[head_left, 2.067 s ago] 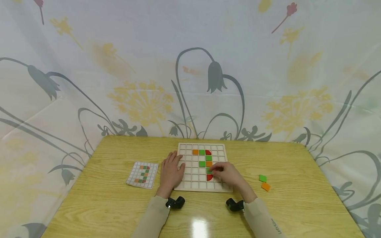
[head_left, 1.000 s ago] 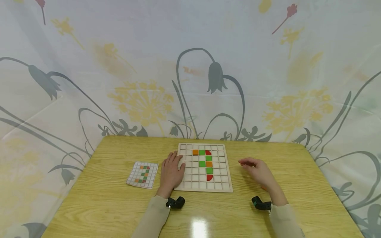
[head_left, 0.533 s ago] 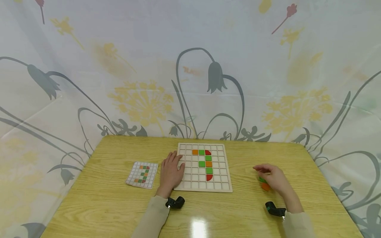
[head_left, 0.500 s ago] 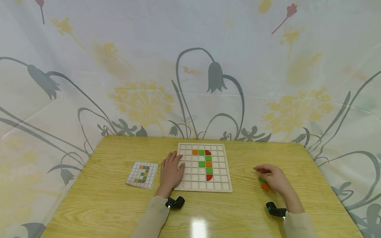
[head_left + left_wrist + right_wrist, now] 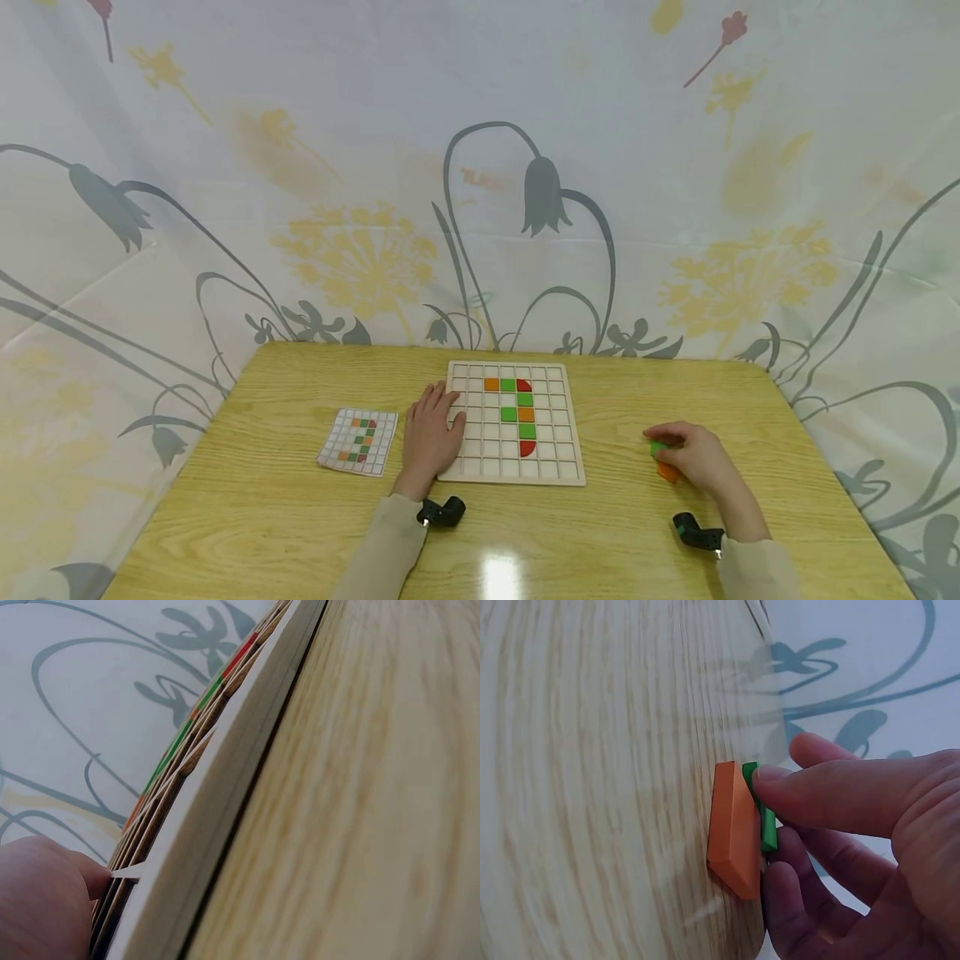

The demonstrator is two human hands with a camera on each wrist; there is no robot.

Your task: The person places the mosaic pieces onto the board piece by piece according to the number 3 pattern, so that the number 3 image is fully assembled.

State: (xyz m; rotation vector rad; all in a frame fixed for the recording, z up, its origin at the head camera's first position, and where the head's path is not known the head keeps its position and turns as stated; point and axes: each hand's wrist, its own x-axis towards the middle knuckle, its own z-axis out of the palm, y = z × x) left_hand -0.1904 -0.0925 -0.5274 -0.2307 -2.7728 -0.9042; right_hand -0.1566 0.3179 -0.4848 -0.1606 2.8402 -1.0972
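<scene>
My left hand (image 5: 432,429) rests flat on the left edge of a pale grid board (image 5: 480,476); in the left wrist view part of the hand (image 5: 45,900) shows at the board's rim (image 5: 217,780). Set in the board are orange, green and red tiles, among them an orange tile (image 5: 526,414) and a rounded red tile (image 5: 528,448). To the right, my right hand (image 5: 696,454) pinches a loose green square tile (image 5: 657,447); in the right wrist view the thumb presses on the green tile (image 5: 768,825). Just beside it lies an orange tile (image 5: 733,832) on the table.
A printed pattern card (image 5: 358,442) lies left of the board, showing a similar coloured figure on a grid. The wooden table (image 5: 300,533) ends at a flower-printed curtain (image 5: 480,167) behind. Each wrist wears a black camera (image 5: 442,511).
My right hand has left the board, moved right to the loose tiles and taken hold of the green one. The left hand has stayed in place on the board.
</scene>
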